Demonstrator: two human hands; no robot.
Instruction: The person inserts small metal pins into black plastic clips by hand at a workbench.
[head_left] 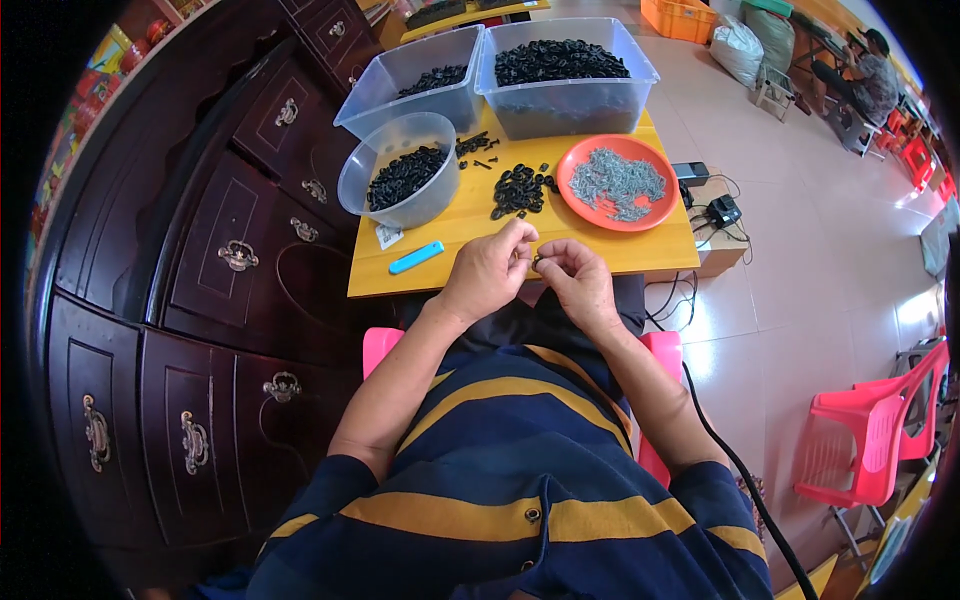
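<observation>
Just above the table's near edge, my left hand (484, 272) and my right hand (582, 286) come close together, fingers closed in a pinch. A small black part (537, 262) shows at the fingertips of my right hand. What my left fingers hold, if anything, is too small to make out. Beyond the hands lies a loose pile of small black ring-like parts (520, 190). To its right, an orange-red plate (573, 212) carries a heap of small silver metal pieces (618, 182). A light-blue flat-handled tool (416, 257) rests left of my hands.
On the yellow table (375, 275) stand a round clear tub (445, 190) and two clear bins (570, 122) (365, 95), all holding black parts. Dark drawers (200, 290) close off the left. A pink chair (865, 440) stands right; a person (875, 80) sits far right.
</observation>
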